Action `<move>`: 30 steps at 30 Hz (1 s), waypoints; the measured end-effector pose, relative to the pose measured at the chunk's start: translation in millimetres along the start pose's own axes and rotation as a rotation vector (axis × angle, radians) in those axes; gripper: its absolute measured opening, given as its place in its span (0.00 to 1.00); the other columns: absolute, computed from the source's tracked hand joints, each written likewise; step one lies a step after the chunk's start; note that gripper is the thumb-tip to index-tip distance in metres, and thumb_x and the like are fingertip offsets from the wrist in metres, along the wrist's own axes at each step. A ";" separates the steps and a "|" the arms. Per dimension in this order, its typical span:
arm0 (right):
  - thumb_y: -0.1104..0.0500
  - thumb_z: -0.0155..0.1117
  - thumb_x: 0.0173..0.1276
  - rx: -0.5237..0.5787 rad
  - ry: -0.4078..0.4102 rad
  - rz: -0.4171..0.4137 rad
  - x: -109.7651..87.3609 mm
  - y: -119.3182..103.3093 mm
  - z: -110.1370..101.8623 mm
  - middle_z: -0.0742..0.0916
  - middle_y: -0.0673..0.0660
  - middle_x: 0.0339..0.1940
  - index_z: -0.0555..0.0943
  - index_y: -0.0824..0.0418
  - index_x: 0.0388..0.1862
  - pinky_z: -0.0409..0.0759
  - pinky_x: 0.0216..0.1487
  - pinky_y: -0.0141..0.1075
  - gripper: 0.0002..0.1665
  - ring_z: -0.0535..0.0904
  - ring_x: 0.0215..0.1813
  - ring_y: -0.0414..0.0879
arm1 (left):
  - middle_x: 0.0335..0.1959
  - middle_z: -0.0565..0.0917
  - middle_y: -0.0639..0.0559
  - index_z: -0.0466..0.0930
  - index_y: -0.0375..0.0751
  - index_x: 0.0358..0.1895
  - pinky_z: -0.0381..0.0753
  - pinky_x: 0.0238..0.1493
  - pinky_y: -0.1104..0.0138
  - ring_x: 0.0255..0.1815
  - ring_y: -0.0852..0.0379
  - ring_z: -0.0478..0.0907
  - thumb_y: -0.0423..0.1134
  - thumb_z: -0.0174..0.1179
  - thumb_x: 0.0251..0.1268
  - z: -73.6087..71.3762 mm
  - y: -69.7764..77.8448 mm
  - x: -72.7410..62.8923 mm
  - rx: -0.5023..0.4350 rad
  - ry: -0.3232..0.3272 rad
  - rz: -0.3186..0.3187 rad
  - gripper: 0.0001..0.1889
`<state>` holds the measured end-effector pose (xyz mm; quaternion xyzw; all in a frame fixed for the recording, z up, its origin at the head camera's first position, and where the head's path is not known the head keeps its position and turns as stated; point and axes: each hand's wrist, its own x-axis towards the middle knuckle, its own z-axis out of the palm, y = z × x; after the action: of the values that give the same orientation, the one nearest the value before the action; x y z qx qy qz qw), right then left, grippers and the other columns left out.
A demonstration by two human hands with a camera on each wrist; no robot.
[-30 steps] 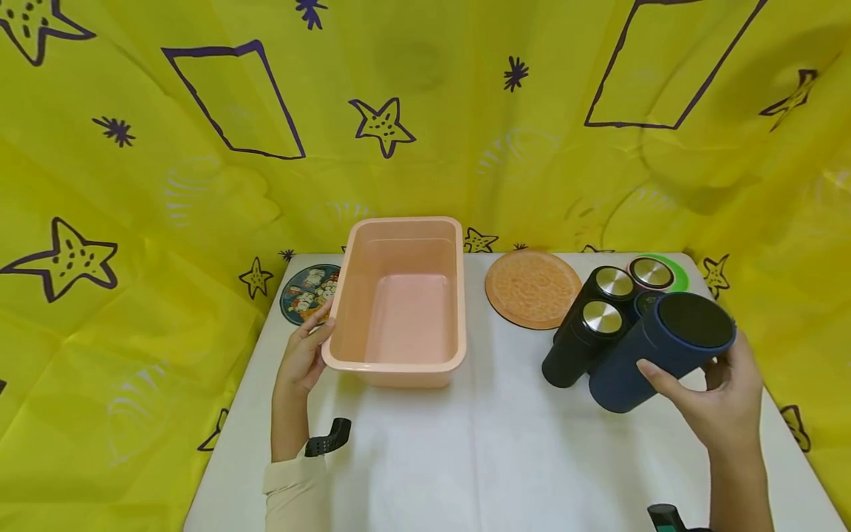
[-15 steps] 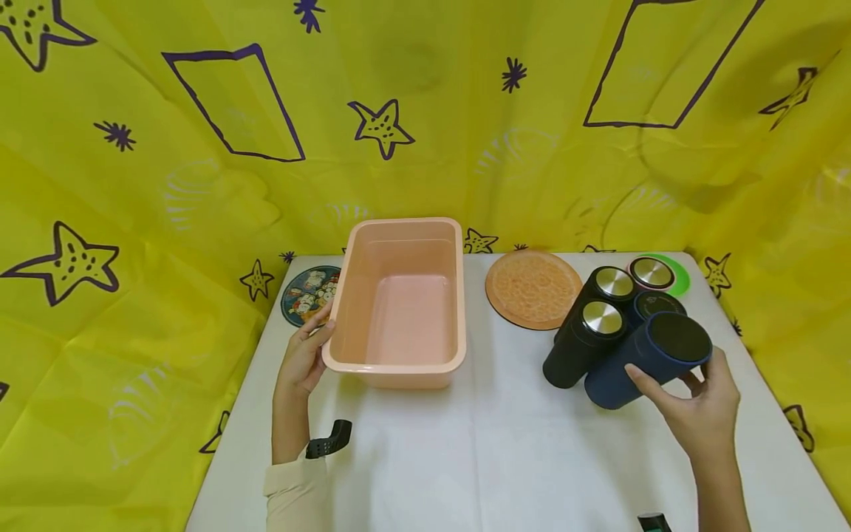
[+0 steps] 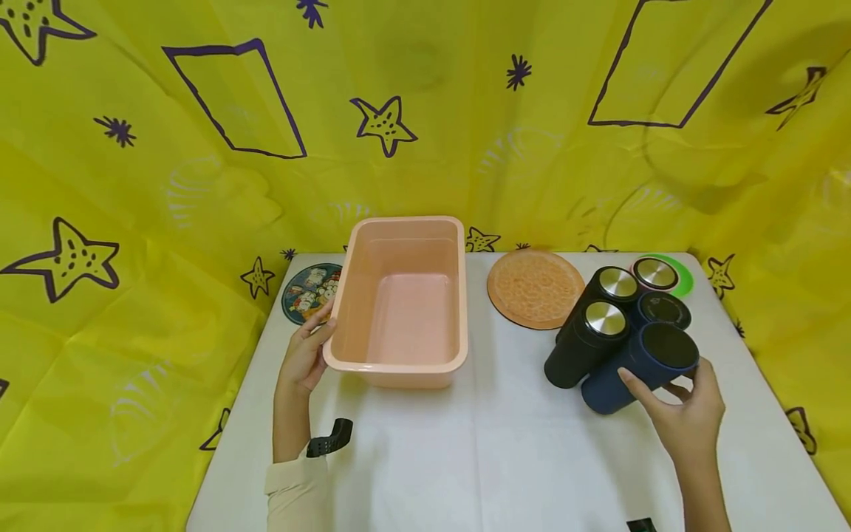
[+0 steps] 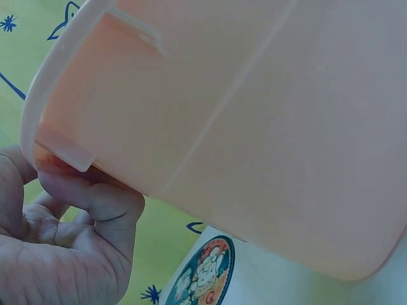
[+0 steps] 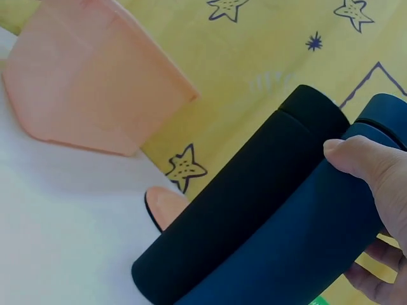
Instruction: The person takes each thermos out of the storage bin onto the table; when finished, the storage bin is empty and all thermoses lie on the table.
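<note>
My left hand (image 3: 306, 358) grips the left rim of a peach plastic tub (image 3: 395, 367); in the left wrist view the thumb and fingers (image 4: 89, 194) close round its edge. The tub's inside is bare. My right hand (image 3: 691, 414) holds a navy blue bottle (image 3: 608, 388) near its dark lid, thumb on the near side. It stands on the table beside a black bottle (image 3: 573, 358) with a silver lid; in the right wrist view the black bottle (image 5: 241, 197) lies right against it. Behind are another silver-lidded black bottle (image 3: 617, 283) and a dark-lidded one (image 3: 667, 310).
A silver-lidded bottle (image 3: 657, 272) stands by a green round item (image 3: 685, 279) at the back right. A round tan mat (image 3: 535, 288) lies between tub and bottles. A patterned round mat (image 3: 309, 292) is partly behind the tub. Yellow cloth (image 3: 425, 177) surrounds the white table (image 3: 425, 458).
My right hand has moved left with the navy bottle, which has gone from tilted to more upright beside the other bottles. The left hand and tub have stayed put.
</note>
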<state>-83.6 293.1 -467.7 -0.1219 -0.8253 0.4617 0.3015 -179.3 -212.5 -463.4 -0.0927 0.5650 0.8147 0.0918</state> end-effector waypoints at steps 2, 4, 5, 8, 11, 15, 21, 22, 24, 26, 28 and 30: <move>0.73 0.80 0.40 -0.013 0.005 -0.001 -1.9 1.0 2.0 0.76 0.31 0.43 0.76 0.61 0.57 0.72 0.39 0.11 0.41 0.72 0.43 0.29 | 0.59 0.76 0.55 0.56 0.45 0.76 0.85 0.45 0.68 0.48 0.60 0.84 0.36 0.51 0.75 0.3 0.3 0.2 0.005 -0.004 0.004 0.29; 0.73 0.80 0.39 -0.020 0.008 -0.009 -3.5 2.1 4.2 0.75 0.31 0.44 0.76 0.65 0.56 0.72 0.39 0.11 0.41 0.72 0.43 0.29 | 0.59 0.76 0.55 0.57 0.46 0.76 0.85 0.45 0.69 0.48 0.60 0.84 0.36 0.51 0.75 0.7 0.6 0.2 0.006 -0.002 0.005 0.29; 0.73 0.80 0.39 -0.022 0.010 -0.010 -4.4 2.7 5.2 0.75 0.31 0.44 0.76 0.66 0.56 0.72 0.39 0.11 0.40 0.72 0.43 0.29 | 0.59 0.76 0.55 0.56 0.46 0.76 0.85 0.46 0.69 0.48 0.60 0.84 0.36 0.51 0.75 0.9 0.6 0.2 0.005 -0.003 0.003 0.29; 0.73 0.81 0.39 -0.026 0.012 -0.013 -7.0 5.2 8.1 0.75 0.30 0.45 0.76 0.68 0.55 0.72 0.39 0.10 0.40 0.72 0.43 0.29 | 0.59 0.76 0.55 0.57 0.45 0.76 0.85 0.46 0.69 0.49 0.60 0.83 0.35 0.51 0.75 1.5 0.6 -0.1 -0.005 -0.003 -0.003 0.29; 0.72 0.81 0.39 -0.031 0.015 -0.012 -9.2 7.8 10.4 0.75 0.30 0.44 0.75 0.70 0.55 0.72 0.39 0.10 0.40 0.72 0.43 0.28 | 0.60 0.76 0.55 0.57 0.45 0.76 0.85 0.46 0.68 0.48 0.60 0.84 0.35 0.51 0.75 1.6 0.6 -0.2 -0.008 -0.003 -0.005 0.29; 0.72 0.80 0.40 -0.034 0.019 -0.016 -10.2 10.1 13.0 0.74 0.29 0.45 0.75 0.71 0.56 0.72 0.39 0.10 0.40 0.72 0.44 0.27 | 0.59 0.77 0.55 0.57 0.45 0.76 0.86 0.44 0.68 0.46 0.60 0.84 0.35 0.51 0.75 0.9 1.5 -0.5 -0.011 -0.006 0.000 0.29; 0.69 0.81 0.42 -0.063 -0.025 0.023 -8.7 7.2 12.1 0.72 0.27 0.46 0.73 0.70 0.59 0.71 0.40 0.10 0.42 0.70 0.49 0.25 | 0.57 0.78 0.54 0.57 0.44 0.76 0.86 0.41 0.68 0.42 0.60 0.85 0.35 0.50 0.76 0.3 2.9 -2.3 -0.020 -0.009 0.003 0.29; 0.69 0.81 0.42 -0.070 -0.035 0.031 -8.1 6.7 11.7 0.71 0.26 0.46 0.73 0.70 0.60 0.70 0.40 0.10 0.43 0.70 0.49 0.25 | 0.57 0.78 0.54 0.57 0.44 0.76 0.86 0.41 0.68 0.42 0.60 0.85 0.35 0.50 0.76 0.4 3.2 -2.4 -0.018 -0.008 0.004 0.28; 0.68 0.81 0.43 -0.082 -0.053 0.047 -7.4 5.9 10.7 0.71 0.27 0.46 0.72 0.69 0.61 0.70 0.41 0.10 0.44 0.69 0.48 0.25 | 0.59 0.77 0.54 0.57 0.45 0.76 0.86 0.43 0.68 0.43 0.59 0.85 0.35 0.49 0.76 0.4 3.5 -2.1 -0.018 -0.013 0.003 0.28; 0.68 0.81 0.43 -0.086 -0.061 0.061 -7.2 5.2 9.7 0.71 0.27 0.46 0.71 0.68 0.61 0.70 0.41 0.10 0.45 0.70 0.47 0.25 | 0.60 0.75 0.54 0.57 0.45 0.76 0.86 0.44 0.68 0.45 0.59 0.85 0.35 0.49 0.76 0.6 3.4 -1.7 -0.014 -0.015 0.002 0.28; 0.68 0.81 0.44 -0.084 -0.067 0.075 -7.6 4.8 8.7 0.71 0.28 0.45 0.71 0.68 0.62 0.71 0.41 0.10 0.45 0.70 0.47 0.26 | 0.62 0.73 0.53 0.57 0.46 0.76 0.85 0.46 0.67 0.47 0.59 0.84 0.35 0.50 0.76 0.6 2.9 -1.1 -0.014 -0.018 -0.002 0.28; 0.68 0.81 0.44 -0.080 -0.071 0.086 -8.3 4.5 8.1 0.71 0.29 0.45 0.70 0.68 0.62 0.71 0.41 0.10 0.45 0.71 0.47 0.26 | 0.62 0.72 0.53 0.57 0.46 0.76 0.85 0.46 0.67 0.48 0.59 0.84 0.35 0.50 0.76 0.3 2.1 -0.9 -0.015 -0.016 -0.007 0.29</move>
<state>-82.4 286.0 -477.8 -0.1528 -0.8472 0.4450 0.2466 -179.0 -213.0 -461.2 -0.0891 0.5577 0.8193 0.0985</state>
